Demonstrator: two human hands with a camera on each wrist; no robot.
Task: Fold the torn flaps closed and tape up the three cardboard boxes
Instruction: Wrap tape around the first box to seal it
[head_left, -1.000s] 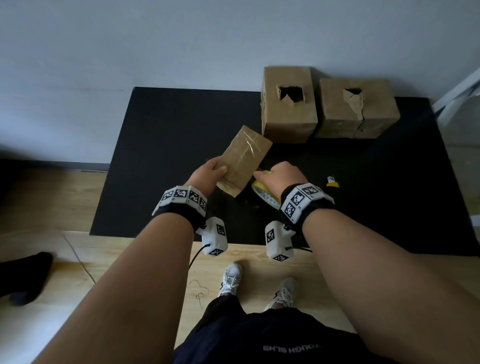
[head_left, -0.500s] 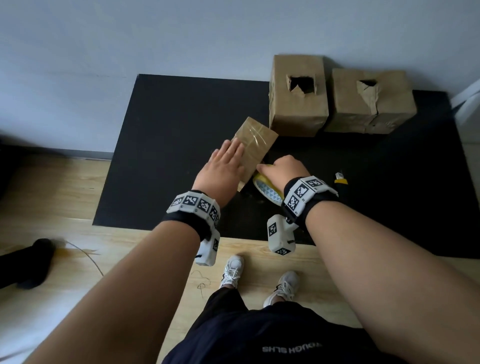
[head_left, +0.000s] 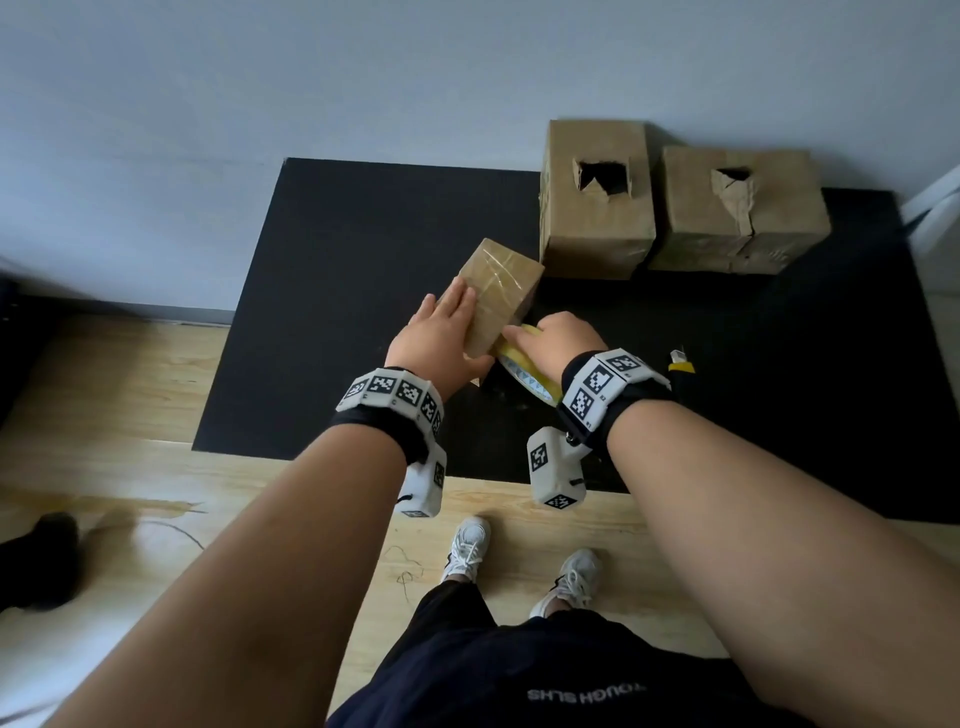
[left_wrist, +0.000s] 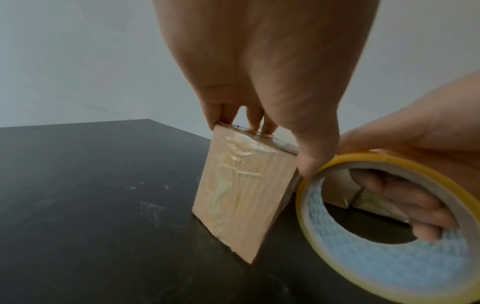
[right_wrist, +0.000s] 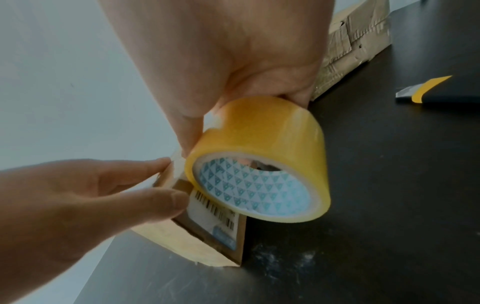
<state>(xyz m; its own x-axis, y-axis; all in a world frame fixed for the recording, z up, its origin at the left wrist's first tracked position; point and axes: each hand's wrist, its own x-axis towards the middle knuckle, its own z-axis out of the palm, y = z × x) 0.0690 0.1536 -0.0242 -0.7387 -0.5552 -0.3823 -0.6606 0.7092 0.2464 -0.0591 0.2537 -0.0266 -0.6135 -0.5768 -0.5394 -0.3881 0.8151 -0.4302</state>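
A small cardboard box (head_left: 501, 280) with clear tape across it stands tilted on the black mat (head_left: 363, 286). My left hand (head_left: 441, 332) lies over its top, fingers reaching the far edge and thumb (right_wrist: 166, 201) against the labelled side. My right hand (head_left: 558, 340) grips a yellow tape roll (head_left: 524, 371), fingers through the core (left_wrist: 405, 197), and holds it against the box's near right edge (right_wrist: 215, 224). Two bigger boxes stand at the back by the wall: one (head_left: 597, 223) has a torn hole in its top, the other (head_left: 737, 218) a raised torn flap.
A yellow and black utility knife (head_left: 681, 362) lies on the mat just right of my right wrist. The mat ends at a wooden floor (head_left: 130, 395) near my feet. A dark object (head_left: 36, 561) lies on the floor at far left.
The small box has come down from mid-air onto the mat. My left hand shifted from its near end to lie over its top. The right hand kept the tape roll beside it.
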